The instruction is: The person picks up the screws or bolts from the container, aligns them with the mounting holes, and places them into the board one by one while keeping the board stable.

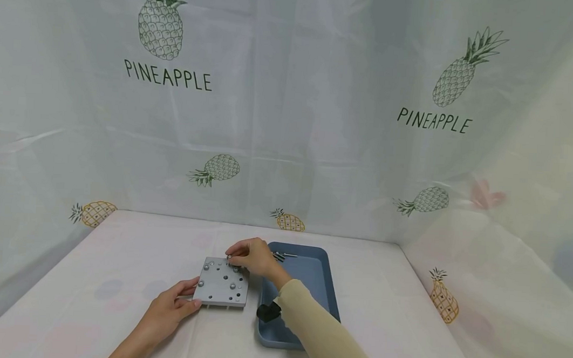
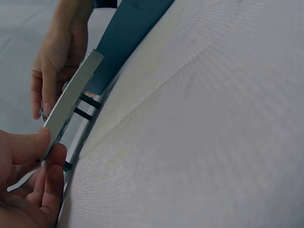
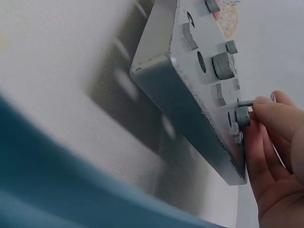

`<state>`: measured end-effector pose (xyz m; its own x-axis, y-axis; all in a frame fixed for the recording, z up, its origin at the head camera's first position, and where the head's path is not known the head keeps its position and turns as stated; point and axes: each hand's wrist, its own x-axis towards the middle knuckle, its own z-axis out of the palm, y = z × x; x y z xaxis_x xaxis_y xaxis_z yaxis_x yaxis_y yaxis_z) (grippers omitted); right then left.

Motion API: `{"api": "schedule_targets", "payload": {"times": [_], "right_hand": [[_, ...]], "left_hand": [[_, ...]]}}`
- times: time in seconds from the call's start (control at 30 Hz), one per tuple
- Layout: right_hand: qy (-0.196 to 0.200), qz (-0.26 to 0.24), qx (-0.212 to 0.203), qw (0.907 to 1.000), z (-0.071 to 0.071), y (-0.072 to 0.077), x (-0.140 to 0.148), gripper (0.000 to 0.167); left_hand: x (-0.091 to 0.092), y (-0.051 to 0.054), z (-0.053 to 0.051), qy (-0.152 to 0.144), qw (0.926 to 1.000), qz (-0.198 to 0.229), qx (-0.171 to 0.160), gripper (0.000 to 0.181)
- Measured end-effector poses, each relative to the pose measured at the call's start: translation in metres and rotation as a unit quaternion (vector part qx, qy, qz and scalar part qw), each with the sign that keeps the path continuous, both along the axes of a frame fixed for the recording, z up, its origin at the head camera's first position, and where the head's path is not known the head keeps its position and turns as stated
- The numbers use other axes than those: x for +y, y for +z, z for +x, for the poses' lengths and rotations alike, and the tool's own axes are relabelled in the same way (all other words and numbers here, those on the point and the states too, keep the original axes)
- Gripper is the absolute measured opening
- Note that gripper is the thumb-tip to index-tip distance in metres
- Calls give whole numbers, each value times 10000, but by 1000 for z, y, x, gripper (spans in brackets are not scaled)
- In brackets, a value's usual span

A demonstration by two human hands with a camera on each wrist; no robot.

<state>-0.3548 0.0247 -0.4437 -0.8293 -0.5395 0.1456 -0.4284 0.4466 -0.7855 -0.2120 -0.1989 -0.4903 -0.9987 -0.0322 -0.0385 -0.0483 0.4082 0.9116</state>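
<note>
A pale cloth (image 1: 396, 314) covers the table where the person works. Nearest, a cream sleeve (image 1: 317, 326) runs up the right forearm, with a black object (image 1: 269, 311) at its cuff. The left hand (image 1: 168, 310) grips the near left corner of a metal plate (image 1: 216, 290), thumb above and fingers beneath. The plate lies in the middle of the table, raised on dark posts (image 2: 83, 114) that jut from its underside; bolt heads (image 1: 233, 286) and holes dot its top. At its far edge, the right hand (image 1: 255, 256) pinches a small screw (image 3: 246, 103) upright over the face; whether its tip sits in a hole cannot be told. Just right of the plate is a blue tray (image 1: 310, 277), loose screws (image 1: 289, 255) in its far end. Behind hangs a curtain (image 1: 318, 121) printed with pineapples.
</note>
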Motion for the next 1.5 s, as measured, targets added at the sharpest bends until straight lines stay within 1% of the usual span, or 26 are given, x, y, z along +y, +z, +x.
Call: {"api": "schedule_targets", "payload": {"times": [0.23, 0.43, 0.6, 0.8, 0.93, 1.03, 1.2, 1.33, 1.5], "right_hand": [[26, 91, 83, 9999, 4, 2, -2, 18], [52, 135, 10, 9999, 4, 1, -3, 15], [-31, 172, -44, 9998, 3, 0, -4, 13], [-137, 218, -107, 9996, 4, 0, -5, 11], [-63, 185, -111, 9997, 6, 2, -3, 12], [3, 196, -106, 9998, 7, 5, 2, 13], [-32, 257, -22, 9997, 7, 19, 18, 18], [-37, 297, 100, 9995, 4, 32, 38, 20], [-2, 296, 243, 9993, -2, 42, 67, 23]], "left_hand": [[0, 0, 1, 3, 10000, -17, -13, 62], [0, 1, 0, 6, 10000, -12, -33, 63], [0, 2, 0, 24, 10000, -36, -48, 63], [1, 3, 1, 17, 10000, 65, -36, 62], [1, 3, 2, 20, 9999, 103, -19, 62], [1, 2, 2, 26, 9999, 99, -13, 62], [1, 1, 1, 37, 10000, 45, 3, 63], [1, 1, 1, 37, 10000, -18, 16, 63], [1, 1, 1, 37, 9999, -96, -18, 63]]}}
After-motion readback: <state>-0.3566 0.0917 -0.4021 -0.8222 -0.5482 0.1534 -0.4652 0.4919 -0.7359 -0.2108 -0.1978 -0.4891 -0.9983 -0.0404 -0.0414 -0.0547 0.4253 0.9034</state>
